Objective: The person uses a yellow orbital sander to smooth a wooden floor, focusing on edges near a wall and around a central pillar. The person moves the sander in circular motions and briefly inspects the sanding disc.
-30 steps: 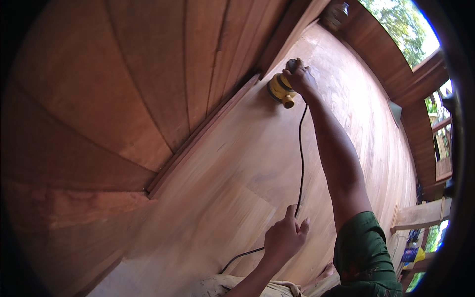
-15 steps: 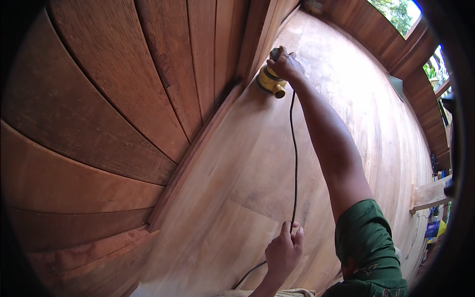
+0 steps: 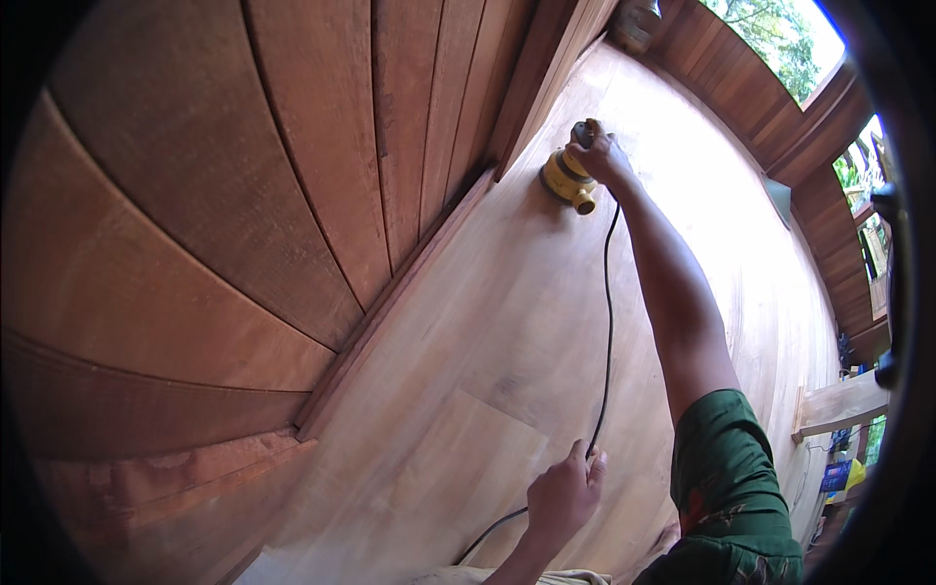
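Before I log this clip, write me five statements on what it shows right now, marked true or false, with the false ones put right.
1. The right hand holds a yellow sander. True.
2. The left hand is on the sander too. False: it holds a black cord.
3. The cord runs from the left hand up toward the sander. True.
4. The right sleeve is white. False: it is dark green.
5. Reddish-brown planks fill the picture's right side. False: they fill much of its left.
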Motion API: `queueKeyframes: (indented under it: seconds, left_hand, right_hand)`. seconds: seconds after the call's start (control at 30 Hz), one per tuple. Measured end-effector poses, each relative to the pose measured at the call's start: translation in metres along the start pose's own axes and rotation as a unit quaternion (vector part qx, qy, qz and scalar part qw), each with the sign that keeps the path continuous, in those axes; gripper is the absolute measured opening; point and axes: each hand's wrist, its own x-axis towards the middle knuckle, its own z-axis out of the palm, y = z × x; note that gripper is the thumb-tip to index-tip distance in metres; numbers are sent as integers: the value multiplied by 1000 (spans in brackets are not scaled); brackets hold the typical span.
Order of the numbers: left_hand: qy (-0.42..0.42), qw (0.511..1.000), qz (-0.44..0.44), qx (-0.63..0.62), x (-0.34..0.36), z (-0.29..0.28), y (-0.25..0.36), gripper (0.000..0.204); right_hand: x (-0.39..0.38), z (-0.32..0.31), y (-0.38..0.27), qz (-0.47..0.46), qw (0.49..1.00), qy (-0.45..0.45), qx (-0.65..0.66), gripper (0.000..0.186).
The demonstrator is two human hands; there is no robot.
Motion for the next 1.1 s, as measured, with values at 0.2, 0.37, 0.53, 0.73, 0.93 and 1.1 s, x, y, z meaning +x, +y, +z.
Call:
queueKeyframes:
  seconds: [0.2, 0.37, 0.53, 0.73, 0.93, 1.1]
  left_hand:
    - [-69, 988, 76, 118, -3, 4, 11, 42]
    - [-122, 962, 172, 171, -3, 12, 6, 45]
    - [-207, 926, 216, 229, -16, 43, 6, 43]
    - [-291, 886, 231, 277, -26, 76, 0, 47]
    - [-183, 903, 323, 217, -30, 124, -43, 49]
    - [-101, 932, 346, -50, -22, 166, -95, 46]
  right_hand:
    - [-71, -29, -13, -49, 998, -26, 26, 87]
    - [-159, -47, -50, -94, 992, -61, 66, 87]
    - [-247, -66, -96, -146, 978, -93, 116, 89]
    - [-338, -86, -147, -191, 960, -149, 138, 86]
    - [-413, -97, -192, -284, 925, -169, 188, 78]
    - [-479, -99, -231, -340, 893, -220, 197, 84]
